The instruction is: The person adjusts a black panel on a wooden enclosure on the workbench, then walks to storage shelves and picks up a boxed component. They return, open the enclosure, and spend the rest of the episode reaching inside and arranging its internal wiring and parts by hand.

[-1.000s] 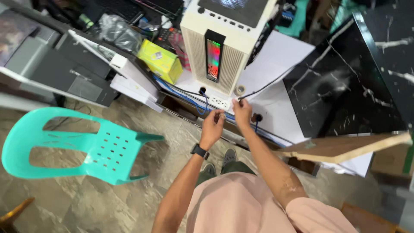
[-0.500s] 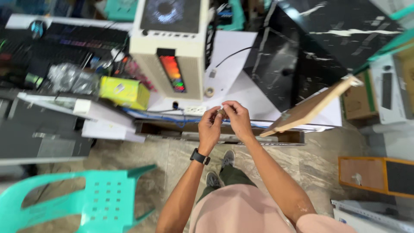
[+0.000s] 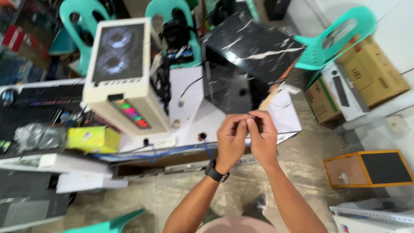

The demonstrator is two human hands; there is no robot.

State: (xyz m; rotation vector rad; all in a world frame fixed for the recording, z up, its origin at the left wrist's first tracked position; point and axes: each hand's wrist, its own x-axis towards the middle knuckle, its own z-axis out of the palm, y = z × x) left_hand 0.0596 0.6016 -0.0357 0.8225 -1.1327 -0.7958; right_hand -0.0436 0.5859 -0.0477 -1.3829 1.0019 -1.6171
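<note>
Going from the left of my view, the yellow box (image 3: 93, 139) sits near the stacked white trays (image 3: 56, 166), and just right of it the cream computer case (image 3: 125, 77) stands on the white table (image 3: 189, 116) with its coloured light strip facing me; a second ago that case filled the far middle of the frame, so my head has swung right and tipped down while the hands came up off the table edge. My left hand (image 3: 230, 142), with the black watch (image 3: 215, 173) on its wrist, is now raised in front of the table rather than down by the power strip (image 3: 164, 141), its thumb and forefinger pressed together on a small dark piece (image 3: 249, 117). My right hand (image 3: 262, 137) meets it from the other side, fingertips pinched on the same piece, the two hands touching. I cannot tell what the piece is; it is blurred and mostly hidden by the fingers, perhaps a small fitting or cable end. It hangs between both hands, above the near table edge, just in front of the black marbled panel (image 3: 250, 56). I read the lift as work moving from the table to something handled in the air. Farther right lie cardboard boxes (image 3: 379, 73) and an orange-framed box (image 3: 366, 168) on the floor.
</note>
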